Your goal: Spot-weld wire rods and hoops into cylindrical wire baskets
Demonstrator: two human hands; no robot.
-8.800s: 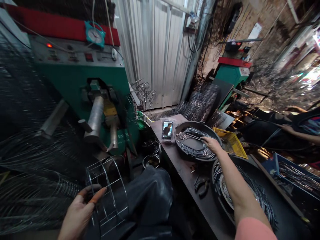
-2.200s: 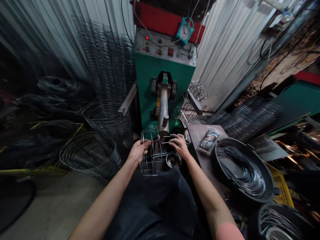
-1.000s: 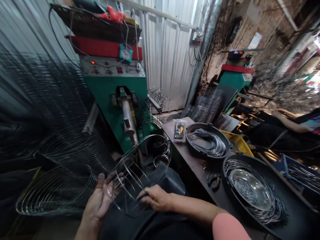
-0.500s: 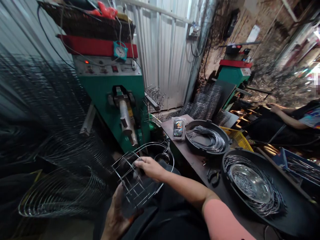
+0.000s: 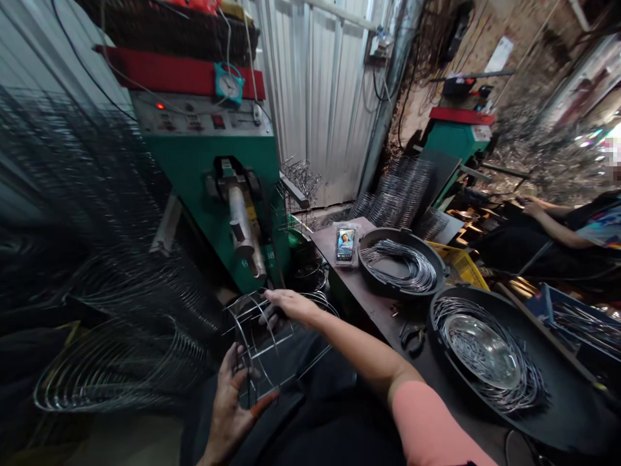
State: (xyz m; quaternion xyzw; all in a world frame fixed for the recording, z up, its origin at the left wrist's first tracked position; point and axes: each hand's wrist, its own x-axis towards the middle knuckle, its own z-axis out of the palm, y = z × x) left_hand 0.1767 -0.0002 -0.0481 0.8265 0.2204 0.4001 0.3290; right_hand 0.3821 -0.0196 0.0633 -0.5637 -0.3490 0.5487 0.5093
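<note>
On my lap I hold a round wire cage frame (image 5: 264, 346) made of thin rings and straight rods. My left hand (image 5: 233, 404) grips its near ring from below, fingers curled round the wire. My right hand (image 5: 286, 304) reaches across and is closed over the frame's far top edge. Just beyond stands the green welding machine (image 5: 213, 194) with its grey metal arm (image 5: 241, 223) pointing down toward the frame.
A dark bench at the right carries a phone (image 5: 345, 237), a black pan of wire rings (image 5: 400, 268), pliers (image 5: 412, 336) and a larger pan of wire with a steel bowl (image 5: 485, 353). Stacked wire hoops (image 5: 116, 362) fill the left. Another person (image 5: 572, 226) sits at far right.
The frame has been turned in my hands and lowered toward my lap. My right hand moved from its near side up to its far edge; my left hand shifted underneath.
</note>
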